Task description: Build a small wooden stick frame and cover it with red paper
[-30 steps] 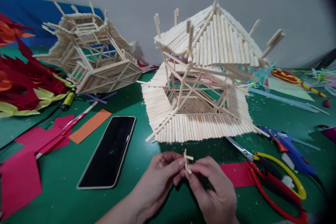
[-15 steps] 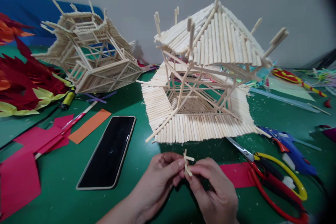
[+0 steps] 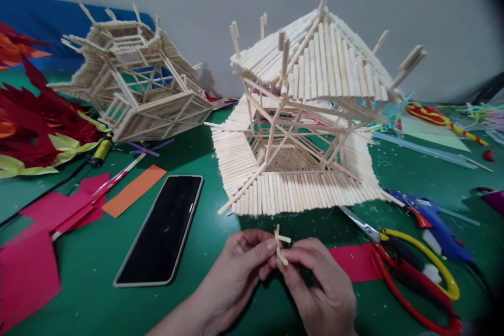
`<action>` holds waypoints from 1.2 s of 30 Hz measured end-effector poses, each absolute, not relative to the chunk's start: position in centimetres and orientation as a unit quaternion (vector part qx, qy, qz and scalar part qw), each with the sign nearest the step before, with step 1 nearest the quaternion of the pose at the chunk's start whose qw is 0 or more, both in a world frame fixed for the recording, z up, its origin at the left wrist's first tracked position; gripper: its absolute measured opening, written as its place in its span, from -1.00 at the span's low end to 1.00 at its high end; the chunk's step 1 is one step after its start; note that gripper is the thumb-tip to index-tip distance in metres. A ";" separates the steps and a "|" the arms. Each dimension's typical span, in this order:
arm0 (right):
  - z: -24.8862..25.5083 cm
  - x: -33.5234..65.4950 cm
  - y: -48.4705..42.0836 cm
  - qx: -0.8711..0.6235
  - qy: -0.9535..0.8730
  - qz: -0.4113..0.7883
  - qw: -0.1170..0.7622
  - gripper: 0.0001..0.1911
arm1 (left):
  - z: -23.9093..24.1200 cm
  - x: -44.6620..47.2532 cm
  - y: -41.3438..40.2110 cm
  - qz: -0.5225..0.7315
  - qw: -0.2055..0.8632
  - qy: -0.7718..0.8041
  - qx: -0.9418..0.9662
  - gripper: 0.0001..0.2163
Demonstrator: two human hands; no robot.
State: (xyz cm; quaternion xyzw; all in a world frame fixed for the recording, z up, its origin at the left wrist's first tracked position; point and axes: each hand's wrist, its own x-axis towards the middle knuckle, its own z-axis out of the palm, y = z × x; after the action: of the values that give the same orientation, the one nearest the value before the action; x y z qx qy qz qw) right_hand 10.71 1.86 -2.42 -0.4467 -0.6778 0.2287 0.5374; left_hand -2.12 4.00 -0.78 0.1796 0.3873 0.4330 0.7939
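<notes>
Between both hands, low in the middle of the view, is a small cluster of short wooden sticks [image 3: 282, 239], crossed and joined to each other. My left hand [image 3: 240, 268] pinches it from the left with thumb and fingers. On the other side my right hand [image 3: 318, 278] has its thumb and fingertips closed on the lower end. Just beyond the hands stands a pagoda-like wooden stick model [image 3: 299, 191] with a pointed upper roof and a wide lower roof. A strip of red paper [image 3: 352, 262] lies partly behind my right hand.
Scissors [image 3: 417, 268] and a blue glue gun [image 3: 437, 226] lie at the right. A phone [image 3: 159, 233], an orange paper strip [image 3: 134, 190] and red paper [image 3: 29, 278] are at the left. Another wooden stick model [image 3: 137, 89] tilts at the back left of the green table [image 3: 92, 310].
Almost nothing differs. Both hands keep the same pinch on the stick cluster, and the view has shifted very slightly.
</notes>
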 end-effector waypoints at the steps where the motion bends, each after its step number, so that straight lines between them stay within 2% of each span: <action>1: -2.4 10.7 1.9 -0.447 -0.677 0.228 0.538 -0.82 | -0.8 -2.1 4.0 0.433 0.794 0.387 0.179 -0.95; 10: -2.3 10.6 1.8 -0.451 -0.672 0.234 0.539 -0.82 | -0.6 -2.1 4.1 0.432 0.792 0.391 0.184 -0.95; 16: -2.3 10.2 1.6 -0.477 -0.628 0.235 0.568 -0.72 | -0.6 -2.2 4.1 0.440 0.784 0.396 0.187 -0.96; 26: -2.9 10.0 1.8 -0.497 -0.638 0.258 0.529 -0.95 | -0.4 -2.2 4.1 0.468 0.783 0.380 0.152 -0.96; 36: -3.0 9.9 1.9 -0.504 -0.631 0.253 0.533 -0.91 | -0.3 -2.0 4.2 0.465 0.774 0.410 0.130 -0.97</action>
State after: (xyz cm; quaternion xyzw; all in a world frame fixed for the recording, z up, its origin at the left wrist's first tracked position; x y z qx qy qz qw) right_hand 9.88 1.88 -2.99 -0.5038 -0.6311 0.2535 0.5326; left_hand -2.01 4.18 -0.32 0.1300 0.4096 0.4653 0.7739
